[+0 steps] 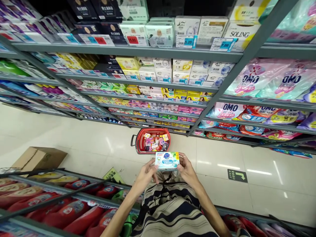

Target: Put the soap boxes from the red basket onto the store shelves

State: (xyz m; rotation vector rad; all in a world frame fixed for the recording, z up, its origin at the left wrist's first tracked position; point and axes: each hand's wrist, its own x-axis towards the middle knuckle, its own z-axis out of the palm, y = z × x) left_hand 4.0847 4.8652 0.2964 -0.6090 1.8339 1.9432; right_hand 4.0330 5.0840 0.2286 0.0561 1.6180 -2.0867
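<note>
Between my two hands I hold a white, blue and green soap package (167, 160) with a yellow strip at its right end. My left hand (148, 171) grips its left end, thumb at the lower corner. On the right end, my right hand (187, 168) is closed, with a ring on one finger. Just beyond the package, a red shopping basket (138, 140) rests on the floor, full of small colourful boxes and packs. Its black handle is folded down to the left.
Ahead stands a tall shelf (138, 50) of boxed soaps with price tags. To its right are OMO detergent bags (249, 80). Behind me a shelf holds red bottles (71, 210). A cardboard box (39, 158) sits on the floor at left. Exit signs (237, 175) mark the tiles.
</note>
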